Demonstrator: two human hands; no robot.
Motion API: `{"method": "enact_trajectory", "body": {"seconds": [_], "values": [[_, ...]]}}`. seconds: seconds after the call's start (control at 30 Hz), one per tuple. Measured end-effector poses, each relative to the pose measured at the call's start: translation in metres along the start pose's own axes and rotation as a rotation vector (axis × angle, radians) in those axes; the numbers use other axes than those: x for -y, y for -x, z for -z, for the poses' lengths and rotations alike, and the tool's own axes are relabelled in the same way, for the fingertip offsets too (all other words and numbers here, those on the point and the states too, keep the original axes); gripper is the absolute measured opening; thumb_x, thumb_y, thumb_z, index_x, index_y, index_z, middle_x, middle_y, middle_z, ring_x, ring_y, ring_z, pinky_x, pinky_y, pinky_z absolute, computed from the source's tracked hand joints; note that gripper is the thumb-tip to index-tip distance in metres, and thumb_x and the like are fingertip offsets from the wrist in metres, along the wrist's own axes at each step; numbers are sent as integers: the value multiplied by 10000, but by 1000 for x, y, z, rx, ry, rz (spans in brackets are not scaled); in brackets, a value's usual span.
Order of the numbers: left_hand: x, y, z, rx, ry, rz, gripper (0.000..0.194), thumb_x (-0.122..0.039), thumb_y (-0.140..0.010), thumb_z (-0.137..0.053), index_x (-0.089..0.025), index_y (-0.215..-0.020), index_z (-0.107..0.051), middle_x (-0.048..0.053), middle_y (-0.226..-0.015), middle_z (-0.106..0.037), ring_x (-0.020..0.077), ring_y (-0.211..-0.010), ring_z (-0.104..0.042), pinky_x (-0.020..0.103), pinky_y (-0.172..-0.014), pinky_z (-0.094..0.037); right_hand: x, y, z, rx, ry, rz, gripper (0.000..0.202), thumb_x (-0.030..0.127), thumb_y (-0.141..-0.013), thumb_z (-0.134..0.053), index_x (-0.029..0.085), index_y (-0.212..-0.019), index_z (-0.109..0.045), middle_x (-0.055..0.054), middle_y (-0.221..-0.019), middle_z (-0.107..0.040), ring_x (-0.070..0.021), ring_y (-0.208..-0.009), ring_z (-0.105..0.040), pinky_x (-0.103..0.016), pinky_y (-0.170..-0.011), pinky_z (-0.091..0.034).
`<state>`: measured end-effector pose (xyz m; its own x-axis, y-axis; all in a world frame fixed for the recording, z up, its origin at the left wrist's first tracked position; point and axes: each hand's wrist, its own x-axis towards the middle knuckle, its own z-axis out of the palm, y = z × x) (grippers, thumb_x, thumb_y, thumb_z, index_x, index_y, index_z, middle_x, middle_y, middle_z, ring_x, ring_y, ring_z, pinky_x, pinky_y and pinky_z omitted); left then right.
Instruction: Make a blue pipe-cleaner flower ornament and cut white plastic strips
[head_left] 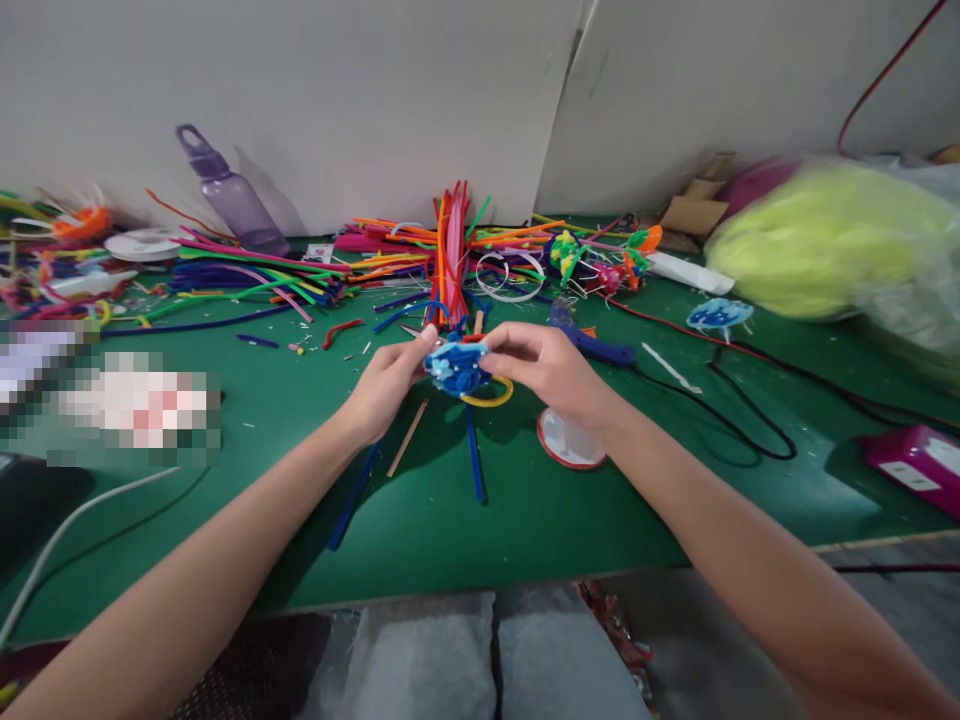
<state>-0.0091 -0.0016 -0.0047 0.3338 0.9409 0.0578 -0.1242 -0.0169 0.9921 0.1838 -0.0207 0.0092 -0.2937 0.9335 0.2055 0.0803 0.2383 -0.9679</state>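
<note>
Holding blue piece [455, 370] over the counter [660, 510], near the middle, between both hands. Gripping its left edge with left hand [390, 380], with thumb up near the top; pinching its right edge with right hand [551, 365], with thumb and fingers brought close together. Showing pale dots and lighter blue along the top edge. Just under it, yellow loop [496, 398]; can't tell if attached. Below that on the counter, one blue strip [474, 460], another blue strip [352, 503] further left, plus thin wooden stick [407, 440] at a slant between the two. Beside right wrist, white disc [570, 445] with red rim, partly covered by the arm. Right behind right hand, blue glue gun [604, 348] lying on its side, with black cord [739, 400] trailing right. Further right, second blue piece [720, 314], with white strip [671, 368] lying nearer. Behind the hands, upright bundle of red and pink stems [451, 250]; more coloured stems spread flat to both sides, with clear ring [517, 280] just right of the bundle. Next along, colourful flowers [566, 255]. At back left, purple bottle [240, 205], tilted in view, near white spool [142, 243]. At far right, yellow-green bag [825, 240] and, nearer, magenta box [919, 465]. At far left, pixelated patches, not readable.
</note>
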Motion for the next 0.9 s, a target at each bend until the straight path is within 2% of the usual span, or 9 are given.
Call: {"method": "enact_trajectory", "body": {"seconds": [0.1, 0.23, 0.33, 0.63, 0.9], "values": [[-1, 0, 0, 34, 53, -51, 401, -535, -799, -637, -148, -713, -693, 39, -752, -676, 163, -768, -608, 293, -797, -470, -1, -2, 2, -34, -247, -113, 217, 351, -697, -745, 183, -780, -637, 21, -755, -612, -108, -706, -546, -278, -712, -437], [-5, 3, -2, 49, 90, -46, 279, -415, -694, -780, -152, -720, -691, 7, -728, -652, 113, -710, -581, 238, -740, -465, -1, -3, 2, -15, -425, -201, 208, 317, -674, -756, 174, -730, -617, 30, -725, -579, -97, -697, -535, -272, -709, -438], [-6, 4, -2, 29, 85, -54, 262, -378, -659, -813, -155, -718, -687, -5, -711, -646, 93, -673, -567, 220, -701, -455, 0, -3, 0, -15, -444, -219, 203, 303, -671, -756, 164, -724, -617, 25, -727, -579, -97, -699, -535, -274, -714, -438], [-1, 1, 0, -62, -74, -160, 292, -409, -678, -792, -148, -691, -663, -10, -655, -603, 90, -615, -519, 220, -615, -405, -9, -4, -3, -82, -366, -168, 209, 314, -692, -740, 184, -757, -590, 32, -738, -582, -103, -700, -541, -278, -681, -438], [-6, 3, 0, 15, 39, -38, 285, -397, -661, -807, -146, -702, -678, -10, -686, -628, 88, -651, -547, 221, -682, -447, -2, -4, 6, 23, -469, -240, 151, 274, -687, -700, 168, -768, -629, 17, -744, -606, -109, -702, -581, -275, -701, -471]]}}
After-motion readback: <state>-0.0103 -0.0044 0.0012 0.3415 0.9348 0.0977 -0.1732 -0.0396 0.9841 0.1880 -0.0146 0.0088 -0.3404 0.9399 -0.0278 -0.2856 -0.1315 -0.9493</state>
